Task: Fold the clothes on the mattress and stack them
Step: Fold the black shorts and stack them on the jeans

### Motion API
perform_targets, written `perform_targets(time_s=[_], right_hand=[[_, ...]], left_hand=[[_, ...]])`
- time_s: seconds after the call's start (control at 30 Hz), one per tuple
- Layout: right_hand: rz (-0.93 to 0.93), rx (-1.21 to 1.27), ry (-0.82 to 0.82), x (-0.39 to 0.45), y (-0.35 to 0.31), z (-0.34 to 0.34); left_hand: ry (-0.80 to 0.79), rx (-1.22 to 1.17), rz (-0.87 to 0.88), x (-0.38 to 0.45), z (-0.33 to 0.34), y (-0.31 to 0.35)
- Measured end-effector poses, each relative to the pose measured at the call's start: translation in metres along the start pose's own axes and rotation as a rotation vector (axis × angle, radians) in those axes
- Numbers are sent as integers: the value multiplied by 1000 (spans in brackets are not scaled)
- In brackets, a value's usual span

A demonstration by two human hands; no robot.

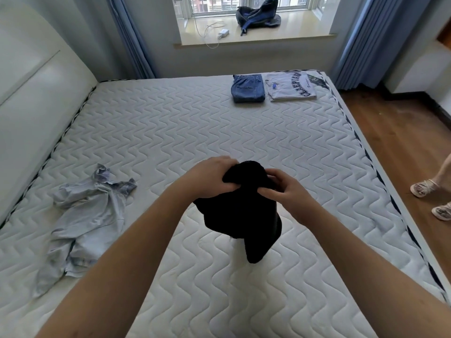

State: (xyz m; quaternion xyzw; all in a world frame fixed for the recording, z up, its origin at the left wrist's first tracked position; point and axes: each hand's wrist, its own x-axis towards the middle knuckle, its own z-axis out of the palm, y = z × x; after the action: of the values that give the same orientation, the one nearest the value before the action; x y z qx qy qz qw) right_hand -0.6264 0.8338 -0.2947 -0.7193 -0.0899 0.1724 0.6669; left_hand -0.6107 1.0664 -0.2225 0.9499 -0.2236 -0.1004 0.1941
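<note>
Head view: both my hands are at frame centre, bunched into a black garment (240,211) held up above the mattress (170,123). Left hand (212,178) grips the top edge with fingers curled over it; right hand (283,189) pinches the same edge just beside it. Rest of the cloth hangs down, crumpled, lower tip near the mattress; can't tell if it touches.

Step in hand, as I read it: find the garment's shape before folding. To do it well: walk both hands apart along the top edge to the corners, shake once so it hangs flat, then lay it on the bare mattress in front of me and smooth it before the first fold.

Folded jeans (248,88) and folded white t-shirt (291,86) sit side by side at upper right. Crumpled light-blue shirt (85,220) at lower left, not yet folded.
</note>
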Motion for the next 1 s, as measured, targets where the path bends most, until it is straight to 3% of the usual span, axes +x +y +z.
perform_targets(time_s=[0.13,0.27,0.4,0.57,0.67,0.87,1.0], right_hand=[[193,27,104,-11,52,-21],[546,76,218,-15,107,-21],[676,154,259,-16,139,-13],[726,239,233,-4,141,-2],[644,285,315,4,144,-7],[529,242,218,13,160,-22],[398,310,310,15,168,-32]], left_hand=[[46,-30,44,2,-14,9],[100,-96,70,-4,-29,18],[79,-146,102,-14,-46,21],[82,-148,111,-25,-64,22],[91,-162,80,-28,-68,19],[109,-193,18,-30,-66,7],[168,-232,-55,-38,-58,-15]])
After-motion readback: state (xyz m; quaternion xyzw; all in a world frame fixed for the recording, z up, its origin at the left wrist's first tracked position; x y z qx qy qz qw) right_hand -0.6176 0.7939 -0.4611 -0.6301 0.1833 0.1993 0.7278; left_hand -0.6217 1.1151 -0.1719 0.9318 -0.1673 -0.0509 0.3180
